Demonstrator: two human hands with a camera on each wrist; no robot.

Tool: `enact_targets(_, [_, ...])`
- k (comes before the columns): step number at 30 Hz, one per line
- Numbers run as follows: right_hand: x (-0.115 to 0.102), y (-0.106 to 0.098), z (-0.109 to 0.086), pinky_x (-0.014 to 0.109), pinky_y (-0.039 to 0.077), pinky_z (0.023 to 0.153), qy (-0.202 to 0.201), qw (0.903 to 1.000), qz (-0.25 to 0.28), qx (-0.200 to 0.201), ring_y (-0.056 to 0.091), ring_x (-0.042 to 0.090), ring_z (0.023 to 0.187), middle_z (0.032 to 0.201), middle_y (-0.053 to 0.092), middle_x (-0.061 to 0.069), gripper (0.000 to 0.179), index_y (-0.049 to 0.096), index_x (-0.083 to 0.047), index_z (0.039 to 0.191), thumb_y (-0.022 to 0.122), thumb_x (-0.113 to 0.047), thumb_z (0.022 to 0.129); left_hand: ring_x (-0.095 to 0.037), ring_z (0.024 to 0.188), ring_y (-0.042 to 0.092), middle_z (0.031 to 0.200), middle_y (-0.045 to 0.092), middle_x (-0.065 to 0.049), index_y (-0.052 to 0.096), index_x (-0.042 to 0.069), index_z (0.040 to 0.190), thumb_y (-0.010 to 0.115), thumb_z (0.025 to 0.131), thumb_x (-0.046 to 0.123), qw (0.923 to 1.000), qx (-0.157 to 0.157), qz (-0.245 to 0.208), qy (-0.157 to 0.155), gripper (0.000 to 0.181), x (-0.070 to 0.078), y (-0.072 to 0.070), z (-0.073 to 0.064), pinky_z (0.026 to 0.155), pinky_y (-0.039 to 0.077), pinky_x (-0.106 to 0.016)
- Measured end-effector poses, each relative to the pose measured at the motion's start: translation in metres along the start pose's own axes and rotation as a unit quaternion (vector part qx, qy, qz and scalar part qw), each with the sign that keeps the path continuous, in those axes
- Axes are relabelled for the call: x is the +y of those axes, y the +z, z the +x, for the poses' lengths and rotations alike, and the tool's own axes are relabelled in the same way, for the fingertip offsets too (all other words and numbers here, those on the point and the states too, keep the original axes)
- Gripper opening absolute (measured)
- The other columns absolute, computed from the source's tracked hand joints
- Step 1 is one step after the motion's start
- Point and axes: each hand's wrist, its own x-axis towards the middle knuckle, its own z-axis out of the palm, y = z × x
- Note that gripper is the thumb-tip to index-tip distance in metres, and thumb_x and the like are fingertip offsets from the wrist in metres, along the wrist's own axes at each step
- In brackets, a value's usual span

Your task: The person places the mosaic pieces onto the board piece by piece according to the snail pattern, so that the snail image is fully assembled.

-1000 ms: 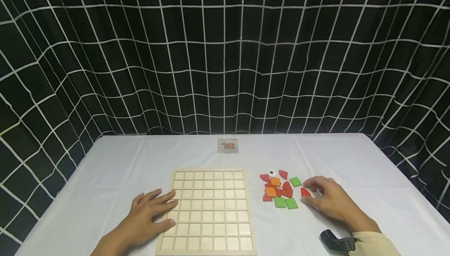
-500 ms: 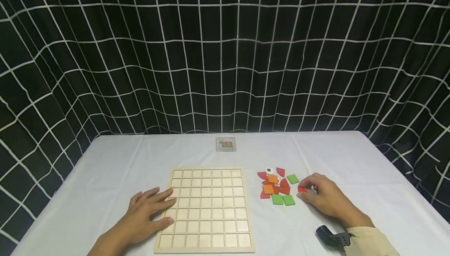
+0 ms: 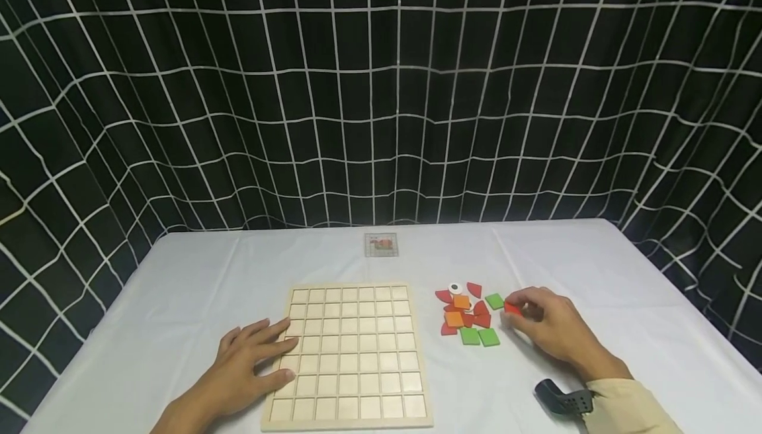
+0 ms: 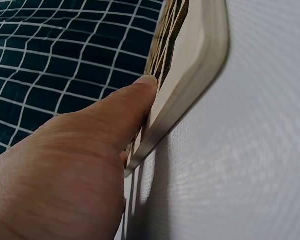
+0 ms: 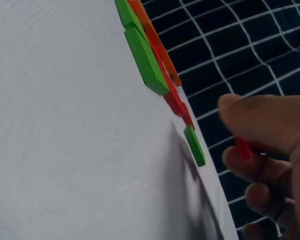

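Observation:
In the head view my left hand (image 3: 244,358) rests with spread fingers on the left edge of a wooden grid board (image 3: 369,383). The left wrist view shows its thumb (image 4: 132,102) lying against the board's rim (image 4: 162,120). My right hand (image 3: 556,328) pinches a red quarter-round tile (image 3: 512,309) between thumb and fingertips, right of the tile pile. In the right wrist view a bit of that red tile (image 5: 244,148) shows between thumb and fingers, above the table level; the rest is hidden. A green tile (image 3: 494,301) lies just left of the fingertips.
Between board and right hand lies a loose pile: red tiles (image 3: 474,290), orange tiles (image 3: 454,319), more green tiles (image 3: 469,336) and a white eye tile (image 3: 455,288). A small picture card (image 3: 381,245) lies at the back of the white table (image 3: 286,255). Netting over dark cloth surrounds it.
The right hand has closed its fingers on the red tile and raised it a little from the table. The left hand stays on the board. The head view has shifted slightly.

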Motion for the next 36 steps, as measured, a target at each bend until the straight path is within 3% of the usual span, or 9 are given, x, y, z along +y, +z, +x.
enact_targets(6, [-0.008, 0.000, 0.004, 0.046, 0.050, 0.075, -0.032, 0.9990, 0.021, 0.021, 0.061, 0.023, 0.085, 0.096, 0.068, 0.002, 0.022, 0.072, -0.010, 0.099, 0.081, -0.014, 0.079, -0.032, 0.137, 0.029, 0.147, 0.043, 0.002, 0.066, 0.022, 0.127, 0.067, 0.085, 0.053, 1.0000, 0.005, 0.006, -0.004, 0.052, 0.000, 0.001, -0.005, 0.106, 0.005, -0.060])
enact_targets(12, [-0.017, -0.002, 0.001, 0.044, 0.049, 0.073, -0.059, 0.9974, 0.007, 0.041, 0.058, 0.019, 0.085, 0.095, 0.068, -0.004, 0.023, 0.073, -0.010, 0.101, 0.080, -0.010, 0.079, -0.033, 0.137, 0.029, 0.147, 0.043, 0.002, 0.066, 0.022, 0.127, 0.065, 0.086, 0.055, 1.0000, 0.000, -0.001, 0.003, 0.053, 0.002, 0.004, -0.005, 0.105, 0.006, -0.062])
enact_targets(20, [-0.051, -0.004, 0.003, 0.028, 0.046, 0.072, -0.127, 0.9888, 0.041, 0.067, 0.054, 0.011, 0.086, 0.093, 0.067, -0.010, 0.027, 0.074, -0.012, 0.100, 0.083, -0.008, 0.075, -0.032, 0.137, 0.029, 0.147, 0.044, 0.002, 0.066, 0.022, 0.127, 0.066, 0.085, 0.055, 1.0000, -0.002, 0.000, -0.001, 0.053, 0.003, 0.004, -0.008, 0.105, 0.006, -0.061])
enact_targets(26, [-0.081, -0.002, 0.013, 0.024, 0.047, 0.072, -0.186, 0.9764, 0.085, 0.070, 0.056, 0.011, 0.086, 0.095, 0.067, -0.008, 0.028, 0.074, -0.010, 0.100, 0.082, -0.003, 0.074, -0.035, 0.136, 0.029, 0.147, 0.043, 0.000, 0.065, 0.021, 0.127, 0.065, 0.085, 0.055, 1.0000, -0.004, -0.004, 0.002, 0.054, 0.003, 0.006, -0.009, 0.104, 0.006, -0.065])
enact_targets(32, [-0.104, 0.009, 0.032, 0.021, 0.044, 0.070, -0.257, 0.9520, 0.126, 0.110, 0.056, 0.019, 0.083, 0.088, 0.067, -0.002, 0.030, 0.072, -0.007, 0.098, 0.085, -0.006, 0.071, -0.037, 0.136, 0.030, 0.147, 0.043, -0.001, 0.065, 0.020, 0.127, 0.064, 0.085, 0.056, 0.9999, 0.001, 0.005, 0.012, 0.055, 0.005, 0.000, -0.003, 0.103, 0.006, -0.067])
enact_targets(36, [-0.116, 0.016, 0.038, 0.022, 0.042, 0.068, -0.265, 0.9469, 0.136, 0.121, 0.055, 0.020, 0.082, 0.085, 0.065, -0.002, 0.029, 0.072, -0.005, 0.096, 0.082, 0.001, 0.070, -0.036, 0.136, 0.030, 0.147, 0.043, 0.000, 0.066, 0.021, 0.127, 0.066, 0.085, 0.054, 0.9998, 0.007, 0.003, 0.017, 0.053, 0.005, 0.000, -0.001, 0.103, 0.006, -0.067])
